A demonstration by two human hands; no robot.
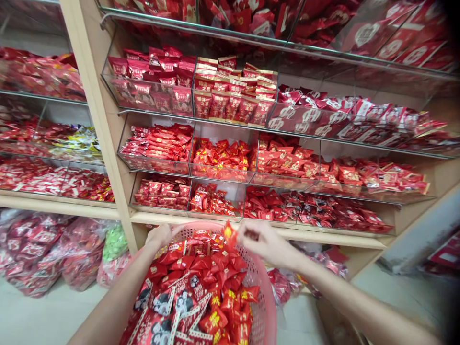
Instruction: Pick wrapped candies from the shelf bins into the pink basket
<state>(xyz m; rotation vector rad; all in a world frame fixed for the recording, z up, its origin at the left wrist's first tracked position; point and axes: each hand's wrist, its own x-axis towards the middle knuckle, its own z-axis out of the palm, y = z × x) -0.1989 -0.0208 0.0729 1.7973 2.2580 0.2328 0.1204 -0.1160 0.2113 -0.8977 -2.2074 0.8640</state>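
Note:
A pink perforated plastic basket [265, 287], heaped with small red wrapped packets [190, 263], is in front of me. At its far left rim my left hand [160, 235] is closed on the edge, the fingers partly hidden. My right hand [260, 244] is above the far right rim, its fingers closed on a small red and yellow packet [229, 234]. Something dark red shows within its curled fingers, too blurred to name. Inside the basket, larger packets with printed couples [181, 302] lie at the near left, and red packets with yellow lettering [217, 318] at the near right.
Wooden shelving [124, 211] with clear-fronted compartments of red packets [223, 158] rises beyond the basket. Full plastic bags [32, 254] stand on the floor at left, one with green contents [114, 243]. More bagged packets [282, 285] lie under the shelf at right.

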